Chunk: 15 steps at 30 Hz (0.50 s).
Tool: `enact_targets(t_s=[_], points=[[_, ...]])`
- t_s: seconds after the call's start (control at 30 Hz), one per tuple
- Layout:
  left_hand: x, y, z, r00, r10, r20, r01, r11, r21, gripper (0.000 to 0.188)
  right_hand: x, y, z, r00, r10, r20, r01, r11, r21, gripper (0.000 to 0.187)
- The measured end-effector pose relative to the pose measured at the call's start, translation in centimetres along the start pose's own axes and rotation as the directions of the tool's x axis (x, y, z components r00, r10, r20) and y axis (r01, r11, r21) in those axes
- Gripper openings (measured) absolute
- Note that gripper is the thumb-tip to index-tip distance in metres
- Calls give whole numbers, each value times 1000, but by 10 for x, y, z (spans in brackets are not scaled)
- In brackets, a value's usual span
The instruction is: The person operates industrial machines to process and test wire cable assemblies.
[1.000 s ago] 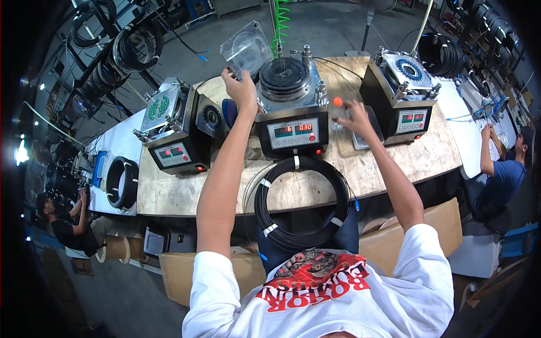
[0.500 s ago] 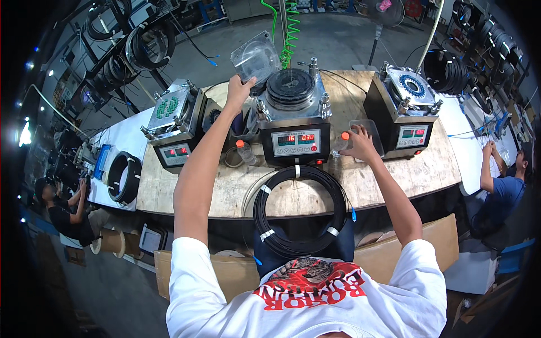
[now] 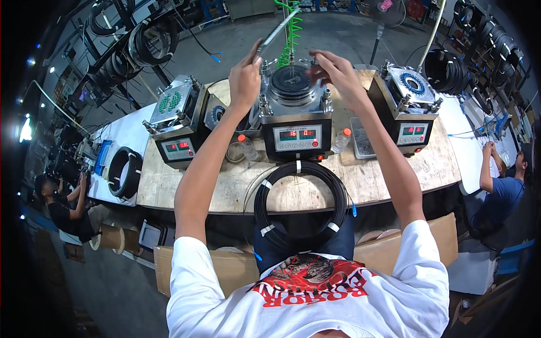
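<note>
A clear square plate [image 3: 277,32] is gripped in my left hand [image 3: 245,81], tilted so that mostly its thin edge shows. It is raised above the far left corner of the middle polishing machine [image 3: 297,110]. On that machine sits a round black pad [image 3: 291,83], bare on top. My right hand [image 3: 337,78] hovers at the pad's right side, its fingers bent and apart, with nothing visible in them. Two small clear bottles with orange caps stand in front: one bottle [image 3: 248,149] left of the machine, another bottle [image 3: 341,142] to its right.
The left machine [image 3: 176,121] carries green connectors, the right machine [image 3: 407,104] a blue ring of them. A clear tray [image 3: 362,138] sits beside the right bottle. A black cable coil [image 3: 260,205] lies across the table's front edge. Co-workers sit at both sides.
My right hand has left the right bottle and tray and moved up to the middle machine's pad. My left hand has shifted right and up, turning the clear plate edge-on.
</note>
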<state>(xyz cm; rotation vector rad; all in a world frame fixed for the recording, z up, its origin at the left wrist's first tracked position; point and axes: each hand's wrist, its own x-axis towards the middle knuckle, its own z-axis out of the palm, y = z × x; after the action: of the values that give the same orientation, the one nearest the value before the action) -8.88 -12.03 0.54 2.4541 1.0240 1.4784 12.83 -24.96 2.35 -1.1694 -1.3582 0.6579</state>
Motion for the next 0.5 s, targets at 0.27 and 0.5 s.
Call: enact_targets(t_s=[0.27,0.5], points=[[-1,-3,-10,831,551,82,-542,767,344,72,12,-6,45,947,205,-248,-86,903,422,41],[10,-16,9,914,136,382,-87,986,-143,118,36,52,3,981,98,-166,-10,886,463,33]])
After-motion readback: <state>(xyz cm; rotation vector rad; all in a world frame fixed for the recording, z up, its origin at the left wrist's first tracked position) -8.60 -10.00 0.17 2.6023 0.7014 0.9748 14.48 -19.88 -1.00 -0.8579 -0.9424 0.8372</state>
